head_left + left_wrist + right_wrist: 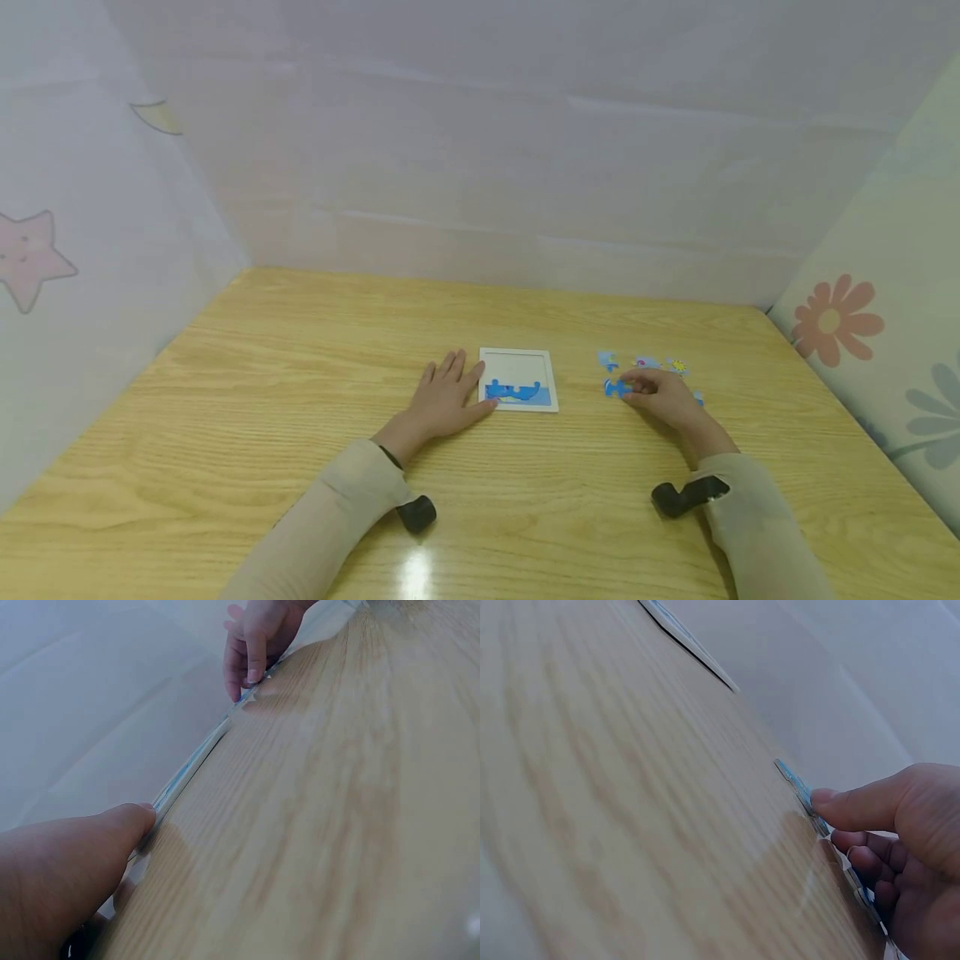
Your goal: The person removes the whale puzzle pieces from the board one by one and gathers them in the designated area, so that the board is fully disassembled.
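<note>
while the frame (517, 367) is filled only at its lower edge, loose pieces (678, 366) remain. left hand (442, 403) rests flat; right hand (666, 398) pinches a blue piece (611, 387).

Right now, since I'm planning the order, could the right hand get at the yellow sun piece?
Probably yes: the sun piece lies just beyond the right hand, with nothing seen covering it, though that hand is busy at a blue piece.

Screened-off nook, rm. type unclear: tbl. (525, 508) btwn. star-print sheet (97, 208) & flower-print sheet (892, 258).
</note>
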`<action>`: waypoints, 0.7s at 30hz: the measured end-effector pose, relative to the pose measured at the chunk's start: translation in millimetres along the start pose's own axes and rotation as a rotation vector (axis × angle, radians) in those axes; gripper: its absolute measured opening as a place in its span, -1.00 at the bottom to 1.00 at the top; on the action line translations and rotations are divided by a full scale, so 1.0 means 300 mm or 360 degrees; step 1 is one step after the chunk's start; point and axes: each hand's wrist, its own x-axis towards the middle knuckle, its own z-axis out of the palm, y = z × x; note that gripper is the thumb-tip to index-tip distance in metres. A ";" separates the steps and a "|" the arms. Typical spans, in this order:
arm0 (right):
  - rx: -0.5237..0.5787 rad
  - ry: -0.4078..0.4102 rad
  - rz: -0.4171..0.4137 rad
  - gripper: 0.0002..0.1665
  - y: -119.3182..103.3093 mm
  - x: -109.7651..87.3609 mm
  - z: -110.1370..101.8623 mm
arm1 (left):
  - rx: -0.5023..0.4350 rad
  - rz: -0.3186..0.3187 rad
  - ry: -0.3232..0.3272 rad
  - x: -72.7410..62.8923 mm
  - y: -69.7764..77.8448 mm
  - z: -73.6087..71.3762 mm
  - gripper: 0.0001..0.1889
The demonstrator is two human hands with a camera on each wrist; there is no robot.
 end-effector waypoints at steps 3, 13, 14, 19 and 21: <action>0.0049 -0.0002 0.0000 -0.63 -0.003 -0.003 -0.002 | -0.0007 0.0007 0.0006 0.000 0.000 0.000 -0.24; 0.0107 0.0010 0.0013 -0.60 -0.016 -0.003 -0.006 | -0.0017 0.0020 0.0013 -0.001 0.002 -0.005 -0.25; 0.0107 0.0013 0.0018 -0.59 -0.018 -0.003 -0.006 | -0.0021 0.0023 0.0014 -0.001 0.001 -0.005 -0.25; 0.0100 0.0072 0.0015 -0.60 -0.029 -0.003 -0.008 | -0.0034 0.0029 0.0007 -0.003 0.000 -0.007 -0.27; 0.0109 0.0115 0.0013 -0.60 -0.033 -0.003 -0.008 | -0.0045 0.0035 0.0007 -0.005 0.000 -0.007 -0.27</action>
